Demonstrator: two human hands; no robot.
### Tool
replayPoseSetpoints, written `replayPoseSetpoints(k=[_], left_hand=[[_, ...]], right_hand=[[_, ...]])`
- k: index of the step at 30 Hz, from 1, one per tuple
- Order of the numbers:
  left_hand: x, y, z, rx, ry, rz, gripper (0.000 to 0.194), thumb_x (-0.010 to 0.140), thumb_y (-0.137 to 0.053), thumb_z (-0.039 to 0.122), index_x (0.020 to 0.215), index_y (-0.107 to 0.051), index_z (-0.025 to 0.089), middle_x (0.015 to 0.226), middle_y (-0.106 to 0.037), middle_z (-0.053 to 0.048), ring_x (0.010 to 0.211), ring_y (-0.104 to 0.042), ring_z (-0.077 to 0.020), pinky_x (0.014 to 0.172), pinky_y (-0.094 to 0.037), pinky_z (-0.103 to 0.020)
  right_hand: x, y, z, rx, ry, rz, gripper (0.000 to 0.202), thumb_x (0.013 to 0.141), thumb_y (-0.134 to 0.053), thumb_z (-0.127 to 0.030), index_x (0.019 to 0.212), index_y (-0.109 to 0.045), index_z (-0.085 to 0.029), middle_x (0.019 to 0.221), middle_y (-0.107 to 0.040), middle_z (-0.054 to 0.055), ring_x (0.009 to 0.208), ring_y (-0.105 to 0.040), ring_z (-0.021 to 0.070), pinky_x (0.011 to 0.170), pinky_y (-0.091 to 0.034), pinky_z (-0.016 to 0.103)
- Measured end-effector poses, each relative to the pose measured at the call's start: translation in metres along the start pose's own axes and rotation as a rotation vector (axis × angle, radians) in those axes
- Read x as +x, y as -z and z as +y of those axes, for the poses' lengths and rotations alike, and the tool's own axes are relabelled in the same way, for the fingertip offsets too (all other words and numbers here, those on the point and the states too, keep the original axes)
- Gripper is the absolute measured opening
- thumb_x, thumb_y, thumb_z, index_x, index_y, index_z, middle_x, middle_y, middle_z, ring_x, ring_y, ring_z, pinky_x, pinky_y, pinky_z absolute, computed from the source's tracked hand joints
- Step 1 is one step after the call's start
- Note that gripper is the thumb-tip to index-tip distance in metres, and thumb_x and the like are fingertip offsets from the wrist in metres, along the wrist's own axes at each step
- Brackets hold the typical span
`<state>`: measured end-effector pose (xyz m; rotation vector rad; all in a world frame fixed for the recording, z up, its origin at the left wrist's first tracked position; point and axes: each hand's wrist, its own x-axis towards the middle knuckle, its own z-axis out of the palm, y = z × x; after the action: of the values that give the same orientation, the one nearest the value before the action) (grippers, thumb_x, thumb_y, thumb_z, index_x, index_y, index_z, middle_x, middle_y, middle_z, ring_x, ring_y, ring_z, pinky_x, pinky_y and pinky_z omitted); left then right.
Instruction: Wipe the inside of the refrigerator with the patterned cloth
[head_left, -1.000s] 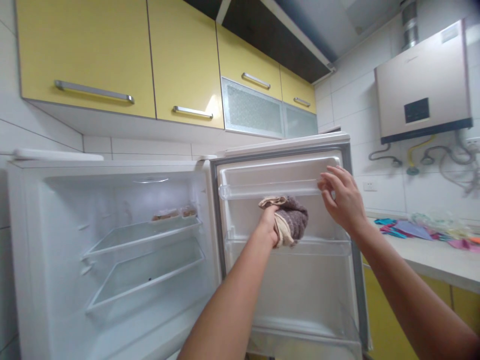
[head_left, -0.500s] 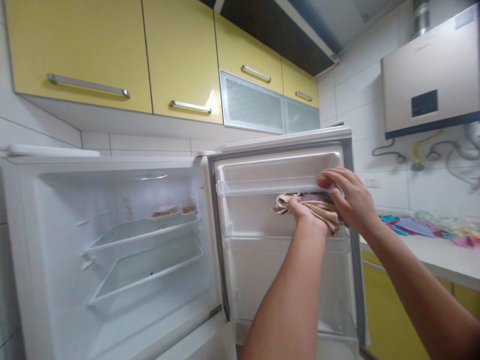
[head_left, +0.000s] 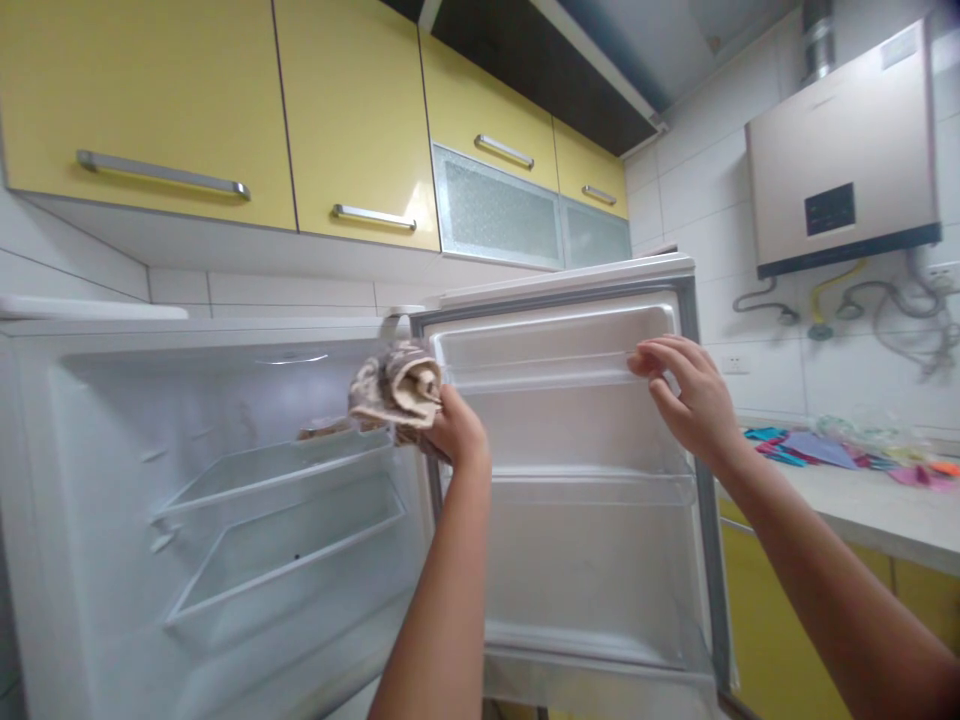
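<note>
L hand (head_left: 461,428) grasping bunched brown-and-cream towel (head_left: 396,388), approx. ctr. of view; towel at 10 o'clock of hand, in front of hinge side of open fridge door (head_left: 570,435). R hand (head_left: 696,395) at 3 o'clock, half-curled at far end of clear top door-bin rail (head_left: 540,380); gripping or just resting, can't tell. Fridge compartment (head_left: 105,480) at 8 o'clock; dark speck (head_left: 297,556) on lwr. shelf (head_left: 330,535).

No legible text or number, just a faint blurred mark (head_left: 823,103) on the beige, box-shaped metallic wall heater (head_left: 874,150) and an unreadable pale rectangular label (head_left: 900,48) near its top.
</note>
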<state>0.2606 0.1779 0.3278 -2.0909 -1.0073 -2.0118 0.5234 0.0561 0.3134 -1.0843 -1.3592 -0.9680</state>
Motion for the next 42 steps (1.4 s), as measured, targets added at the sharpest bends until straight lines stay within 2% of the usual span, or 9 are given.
replayPoseSetpoints(k=[3, 6, 11, 16, 19, 26, 32, 37, 42], left_hand=[[-0.003, 0.007, 0.0, 0.072, -0.018, 0.122, 0.053, 0.095, -0.047, 0.043, 0.142, -0.05, 0.021, 0.152, -0.051, -0.015, 0.142, -0.045, -0.03, 0.118, -0.036, -0.049], [-0.011, 0.005, 0.005, 0.272, -0.227, 0.123, 0.065, 0.087, -0.058, 0.039, 0.148, -0.044, 0.022, 0.162, -0.037, -0.014, 0.152, -0.026, -0.0359, 0.124, -0.025, -0.056], [-0.02, -0.015, 0.038, 0.377, -0.501, -0.127, 0.078, 0.081, -0.062, 0.033, 0.153, -0.034, 0.023, 0.163, -0.033, -0.014, 0.153, -0.021, -0.0364, 0.126, -0.017, -0.055], [-0.019, -0.036, 0.09, 0.232, -0.613, -0.346, 0.074, 0.083, -0.058, 0.03, 0.151, -0.034, 0.017, 0.158, -0.037, -0.02, 0.148, -0.027, -0.0399, 0.124, -0.014, -0.058], [-0.008, -0.036, 0.101, 0.129, -0.616, -0.449, 0.075, 0.078, -0.063, 0.025, 0.148, -0.038, 0.017, 0.15, -0.045, -0.022, 0.14, -0.036, -0.0398, 0.119, -0.02, -0.058], [0.054, 0.003, 0.055, 0.189, -0.258, -0.473, 0.039, 0.082, -0.063, 0.049, 0.113, -0.065, 0.026, 0.104, -0.073, -0.013, 0.104, -0.066, -0.0322, 0.097, -0.045, -0.043], [0.109, 0.03, 0.022, 0.281, -0.216, -0.619, 0.025, 0.076, -0.069, 0.028, 0.1, -0.075, 0.022, 0.101, -0.079, -0.012, 0.095, -0.071, -0.0303, 0.084, -0.049, -0.036], [0.113, 0.035, 0.022, 0.217, -0.299, -0.675, 0.032, 0.077, -0.07, 0.039, 0.105, -0.076, 0.025, 0.106, -0.079, -0.009, 0.098, -0.07, -0.0317, 0.084, -0.049, -0.037], [0.092, 0.025, 0.048, 0.084, -0.383, -0.765, 0.041, 0.077, -0.068, 0.053, 0.111, -0.071, 0.029, 0.106, -0.078, -0.004, 0.095, -0.07, -0.0265, 0.082, -0.051, -0.033]], right_hand=[[-0.001, -0.001, 0.001, 0.004, 0.0, -0.007, 0.04, 0.087, -0.047, -0.02, 0.124, -0.062, -0.023, 0.129, -0.065, 0.012, 0.132, -0.052, 0.0318, 0.113, -0.043, 0.056], [-0.002, -0.003, 0.001, 0.007, -0.004, -0.01, 0.041, 0.086, -0.047, -0.02, 0.125, -0.061, -0.024, 0.131, -0.064, 0.012, 0.134, -0.05, 0.0318, 0.114, -0.042, 0.056], [-0.004, -0.006, 0.004, -0.002, -0.017, 0.002, 0.054, 0.078, -0.049, -0.012, 0.131, -0.056, -0.024, 0.132, -0.063, 0.012, 0.133, -0.051, 0.0321, 0.114, -0.042, 0.057], [-0.005, -0.006, 0.007, -0.009, 0.001, 0.007, 0.062, 0.072, -0.05, -0.011, 0.134, -0.053, -0.023, 0.13, -0.063, 0.013, 0.13, -0.053, 0.0334, 0.111, -0.044, 0.057], [-0.005, -0.005, 0.007, -0.011, -0.011, 0.017, 0.067, 0.073, -0.05, -0.012, 0.138, -0.048, -0.023, 0.13, -0.063, 0.013, 0.127, -0.054, 0.0341, 0.108, -0.047, 0.057], [-0.005, -0.007, 0.008, -0.023, 0.019, -0.011, 0.068, 0.073, -0.051, -0.01, 0.14, -0.046, -0.025, 0.131, -0.063, 0.012, 0.129, -0.053, 0.0327, 0.109, -0.046, 0.058], [-0.006, -0.009, 0.007, -0.041, 0.046, -0.001, 0.064, 0.073, -0.05, -0.009, 0.136, -0.049, -0.021, 0.13, -0.062, 0.013, 0.129, -0.052, 0.0321, 0.109, -0.045, 0.056], [0.001, -0.002, -0.004, -0.118, 0.05, -0.035, 0.051, 0.079, -0.05, -0.013, 0.128, -0.055, -0.024, 0.121, -0.066, 0.011, 0.121, -0.057, 0.0322, 0.106, -0.046, 0.056], [0.026, -0.011, -0.044, -0.091, 0.033, -0.03, 0.042, 0.091, -0.048, -0.029, 0.132, -0.055, -0.022, 0.135, -0.062, 0.014, 0.131, -0.052, 0.0338, 0.113, -0.036, 0.059]])
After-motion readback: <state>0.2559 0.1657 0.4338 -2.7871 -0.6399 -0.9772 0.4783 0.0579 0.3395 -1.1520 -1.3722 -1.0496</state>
